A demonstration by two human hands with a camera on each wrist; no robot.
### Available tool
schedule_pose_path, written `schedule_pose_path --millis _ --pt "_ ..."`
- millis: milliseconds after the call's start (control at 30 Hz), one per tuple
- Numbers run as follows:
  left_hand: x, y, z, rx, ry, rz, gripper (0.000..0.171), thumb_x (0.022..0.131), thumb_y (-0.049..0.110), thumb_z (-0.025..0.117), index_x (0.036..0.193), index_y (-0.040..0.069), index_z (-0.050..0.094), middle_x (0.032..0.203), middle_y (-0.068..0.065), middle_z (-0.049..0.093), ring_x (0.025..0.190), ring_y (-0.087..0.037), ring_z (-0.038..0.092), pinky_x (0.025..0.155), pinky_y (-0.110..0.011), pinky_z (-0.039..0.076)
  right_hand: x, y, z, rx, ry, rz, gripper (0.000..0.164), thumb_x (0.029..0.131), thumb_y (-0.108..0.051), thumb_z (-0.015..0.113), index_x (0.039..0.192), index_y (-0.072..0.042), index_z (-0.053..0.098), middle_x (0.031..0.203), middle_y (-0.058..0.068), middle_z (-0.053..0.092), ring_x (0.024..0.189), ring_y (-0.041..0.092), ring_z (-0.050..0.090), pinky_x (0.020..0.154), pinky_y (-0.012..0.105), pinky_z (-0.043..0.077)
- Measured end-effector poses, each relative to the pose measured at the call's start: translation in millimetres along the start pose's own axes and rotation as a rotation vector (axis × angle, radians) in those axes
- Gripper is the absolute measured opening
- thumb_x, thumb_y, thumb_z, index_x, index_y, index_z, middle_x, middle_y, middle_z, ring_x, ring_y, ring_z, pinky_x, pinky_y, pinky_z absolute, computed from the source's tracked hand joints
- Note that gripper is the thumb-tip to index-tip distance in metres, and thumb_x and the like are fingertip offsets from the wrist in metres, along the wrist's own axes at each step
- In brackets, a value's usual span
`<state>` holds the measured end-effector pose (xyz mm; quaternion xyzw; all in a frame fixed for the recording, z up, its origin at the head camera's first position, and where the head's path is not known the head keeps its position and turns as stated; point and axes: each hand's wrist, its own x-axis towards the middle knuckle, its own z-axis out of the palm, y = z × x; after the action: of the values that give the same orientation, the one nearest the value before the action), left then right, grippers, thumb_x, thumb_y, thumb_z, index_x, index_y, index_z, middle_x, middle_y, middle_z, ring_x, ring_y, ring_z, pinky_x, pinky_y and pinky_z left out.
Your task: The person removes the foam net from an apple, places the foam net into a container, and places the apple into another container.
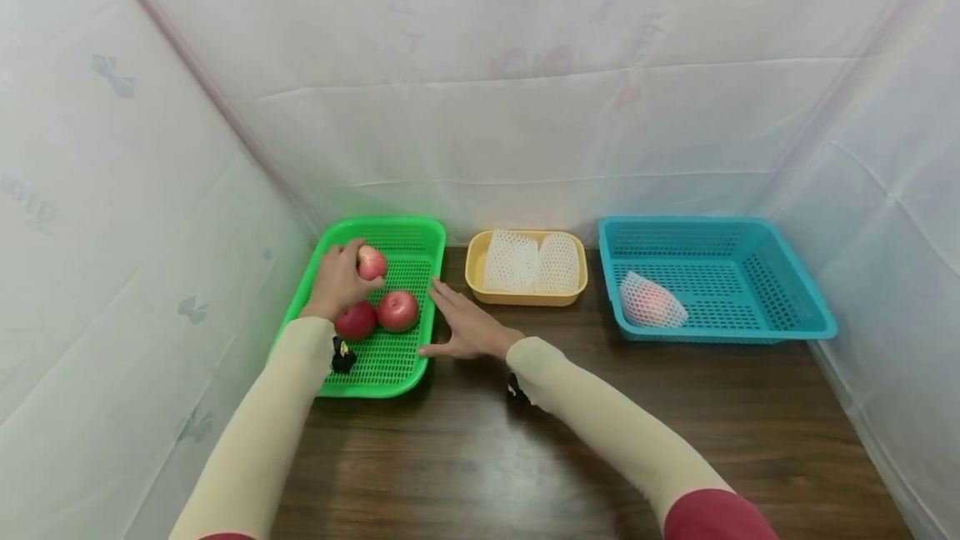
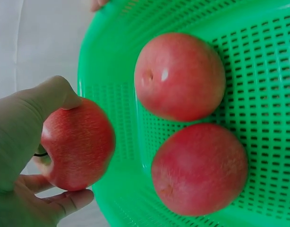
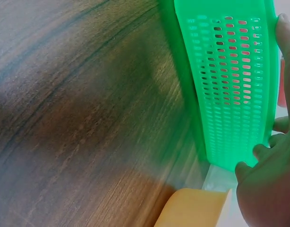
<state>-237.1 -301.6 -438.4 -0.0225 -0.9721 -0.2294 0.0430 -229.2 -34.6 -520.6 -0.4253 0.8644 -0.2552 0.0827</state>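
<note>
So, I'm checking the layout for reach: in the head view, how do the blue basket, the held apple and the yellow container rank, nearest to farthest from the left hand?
1. Held apple: in the left hand.
2. Yellow container: to the right, in the middle.
3. Blue basket: farthest right.

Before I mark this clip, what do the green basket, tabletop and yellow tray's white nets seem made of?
Green basket: likely glossy molded plastic, from its highlights and regular slots.
Tabletop: wood or wood-look laminate, softly shiny with brown grain; can't tell which.
White nets: probably matte plastic foam, given their open mesh.
</note>
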Motion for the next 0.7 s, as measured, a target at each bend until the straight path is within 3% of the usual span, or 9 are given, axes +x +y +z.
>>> schedule_pose_path --millis 133,400,700 --pt "9.9 -6.7 -0.5 0.005 -0.030 -0.003 0.080 0.085 0.022 0.075 0.149 -0.005 0.036 0.131 -0.038 0.049 0.121 -0.055 0.046 0.100 -0.067 0.041 -1.7 -0.7 -1.0 0.026 -0.003 0.011 0.113 0.089 -0.067 0.067 0.166 -0.010 0.006 0.173 0.010 -0.002 0.158 0.019 0.006 0.125 0.042 0.016" --pt "18.9 -10.6 -3.9 0.011 -0.117 -0.041 0.069 0.088 0.018 0.077 0.142 -0.007 0.042 0.127 -0.035 0.052 0.120 -0.053 0.047 0.099 -0.065 0.043 0.5 -0.9 0.6 0.051 -0.022 0.026 0.114 0.088 -0.068 0.067 0.166 -0.013 0.005 0.172 -0.001 -0.010 0.158 0.017 0.004 0.124 0.035 0.019" --pt "33.2 -25.6 1.5 0.046 -0.144 0.034 0.072 0.084 0.015 0.077 0.143 -0.013 0.047 0.126 -0.036 0.059 0.120 -0.054 0.051 0.102 -0.064 0.042 0.5 1.9 3.9 0.064 0.000 0.033 0.113 0.088 -0.067 0.068 0.166 -0.014 0.007 0.172 -0.004 -0.009 0.157 0.017 0.005 0.124 0.036 0.021"
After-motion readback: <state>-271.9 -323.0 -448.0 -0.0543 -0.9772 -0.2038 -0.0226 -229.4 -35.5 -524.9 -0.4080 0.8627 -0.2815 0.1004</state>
